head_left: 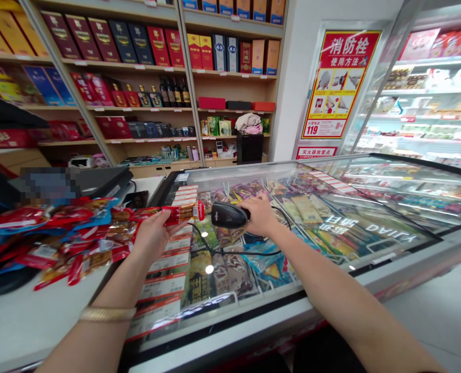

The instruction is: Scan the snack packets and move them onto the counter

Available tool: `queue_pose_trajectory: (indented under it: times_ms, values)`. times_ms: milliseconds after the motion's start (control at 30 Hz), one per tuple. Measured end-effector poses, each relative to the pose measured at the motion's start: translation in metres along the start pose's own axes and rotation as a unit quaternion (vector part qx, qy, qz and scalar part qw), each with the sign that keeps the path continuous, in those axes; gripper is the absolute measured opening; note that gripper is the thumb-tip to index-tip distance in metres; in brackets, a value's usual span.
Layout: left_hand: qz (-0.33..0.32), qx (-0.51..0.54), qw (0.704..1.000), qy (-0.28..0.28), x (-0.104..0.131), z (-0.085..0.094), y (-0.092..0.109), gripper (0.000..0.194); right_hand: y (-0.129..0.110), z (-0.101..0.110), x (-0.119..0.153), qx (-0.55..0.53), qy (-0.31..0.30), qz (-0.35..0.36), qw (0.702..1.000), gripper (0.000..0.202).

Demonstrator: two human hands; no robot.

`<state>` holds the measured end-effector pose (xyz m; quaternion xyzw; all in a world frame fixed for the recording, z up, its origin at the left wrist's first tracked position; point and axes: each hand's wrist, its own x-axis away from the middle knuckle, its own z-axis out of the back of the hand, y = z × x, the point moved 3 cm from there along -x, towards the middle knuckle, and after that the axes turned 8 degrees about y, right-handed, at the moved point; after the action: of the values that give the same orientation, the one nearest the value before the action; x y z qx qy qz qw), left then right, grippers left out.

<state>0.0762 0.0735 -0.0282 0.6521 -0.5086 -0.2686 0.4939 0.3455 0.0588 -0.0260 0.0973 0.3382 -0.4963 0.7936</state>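
My left hand (155, 231) is closed on a red snack packet (184, 212), its barcode end turned to the right. Facing that end is the head of a black barcode scanner (228, 215), gripped by my right hand (262, 213). A small gap separates scanner and packet. The scanner's black cable (246, 253) loops over the glass lid of the chest freezer. Left of my left hand, a heap of red and blue snack packets (94, 243) covers part of the white counter (71, 311).
Beneath both hands lies a chest freezer with a glass top (222, 311), bagged goods inside and price strips along its left side. A dark flat device (90, 181) stands on the counter. Shelves of boxed bottles (102, 39) line the back wall; a lit display fridge (428, 98) is at right.
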Motion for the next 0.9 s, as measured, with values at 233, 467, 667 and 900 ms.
queue_pose_trajectory:
  times_ms: [233,467,667,900]
  values:
    - [0.005,0.000,1.000,0.010,0.0020,-0.0008,0.0011,0.018,-0.0002,-0.0002,-0.0003,-0.004,-0.009,0.000,1.000,0.032]
    - [0.008,0.001,1.000,0.002,0.0032,-0.0017,0.0017,0.017,-0.0006,-0.0002,0.0002,0.002,-0.006,0.001,1.000,0.030]
    - [0.005,0.002,1.000,0.008,-0.0018,0.0022,-0.0012,0.017,0.0003,-0.0011,0.0000,0.012,-0.004,0.009,1.000,0.029]
    - [0.012,-0.006,1.000,-0.009,-0.0040,0.0029,-0.0021,0.010,0.0025,-0.0029,0.0015,0.006,0.010,0.010,1.000,0.029]
